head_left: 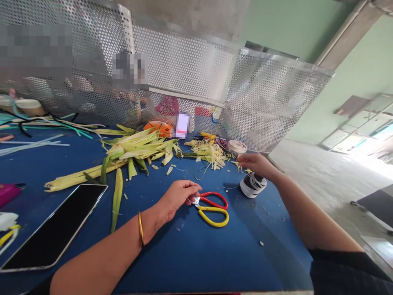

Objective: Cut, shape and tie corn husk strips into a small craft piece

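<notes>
My left hand [181, 196] is closed in a pinch over the blades of the scissors [214, 221], which have one red and one yellow handle. Whatever its fingertips may hold is too small to make out. Further right, my right hand [256, 164] reaches past a spool of white thread [250, 189], fingertips together beside small husk scraps. What lies between those fingertips is unclear. A loose thread trails from the spool. Left of it sits a heap of shredded corn husk [211, 153]. Larger pale-green corn husks [138, 145] lie behind my left hand.
A large black-screened tablet [55, 229] lies at left on the blue table [190, 262]. A white tape roll [237, 146], an orange packet [158, 128] and an upright phone [182, 124] stand near the perforated metal screen [184, 57]. Coloured strips [33, 143] lie far left.
</notes>
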{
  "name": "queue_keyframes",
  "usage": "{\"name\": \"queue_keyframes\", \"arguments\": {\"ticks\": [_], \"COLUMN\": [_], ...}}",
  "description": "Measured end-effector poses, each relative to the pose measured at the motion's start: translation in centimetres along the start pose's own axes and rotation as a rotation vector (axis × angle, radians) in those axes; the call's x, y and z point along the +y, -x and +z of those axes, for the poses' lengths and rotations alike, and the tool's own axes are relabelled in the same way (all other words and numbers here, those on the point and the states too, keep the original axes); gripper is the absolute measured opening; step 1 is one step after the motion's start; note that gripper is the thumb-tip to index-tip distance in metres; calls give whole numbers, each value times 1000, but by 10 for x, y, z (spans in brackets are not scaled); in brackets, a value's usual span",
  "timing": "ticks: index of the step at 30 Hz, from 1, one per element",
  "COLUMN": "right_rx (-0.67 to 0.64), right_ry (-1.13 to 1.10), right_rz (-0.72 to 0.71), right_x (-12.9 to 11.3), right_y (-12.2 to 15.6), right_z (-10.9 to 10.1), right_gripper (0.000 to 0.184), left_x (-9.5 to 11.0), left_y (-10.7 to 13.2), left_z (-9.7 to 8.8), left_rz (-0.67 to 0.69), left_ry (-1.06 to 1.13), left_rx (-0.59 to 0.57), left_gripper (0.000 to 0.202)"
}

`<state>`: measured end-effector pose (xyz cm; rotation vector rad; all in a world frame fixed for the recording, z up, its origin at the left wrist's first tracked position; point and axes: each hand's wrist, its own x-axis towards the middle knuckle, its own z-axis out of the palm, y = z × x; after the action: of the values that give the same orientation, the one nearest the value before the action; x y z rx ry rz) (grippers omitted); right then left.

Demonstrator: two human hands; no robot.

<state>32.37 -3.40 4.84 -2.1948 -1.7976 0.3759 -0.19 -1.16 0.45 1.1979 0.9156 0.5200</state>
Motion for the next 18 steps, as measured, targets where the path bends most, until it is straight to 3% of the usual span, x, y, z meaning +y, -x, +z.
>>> {"name": "queue_keyframes", "arguments": {"ticks": [4,9,11,14,18], "right_rx": [-219,-225,-220,-210,2], "right_ry": [435,521,517,465,359], "right_rz": [-265,-233,-224,-222,-158], "right_x": [-38,-57,-59,-63,-69], "right_y": [35,49,46,32,3], "right_z": [33,74,74,58,38], "right_gripper": [25,31,29,23,31], "left_x": [-1,-2,-1,1,0], "left_y": [1,1,0,0,-1], "left_z": [1,1,0,0,0], "left_rz": [2,11,15,13,18], "left_ry": [-3,-2,5,17,29], "left_rx": [-4,10,23,30,28], "left_gripper": [19,16,16,14,12]}}
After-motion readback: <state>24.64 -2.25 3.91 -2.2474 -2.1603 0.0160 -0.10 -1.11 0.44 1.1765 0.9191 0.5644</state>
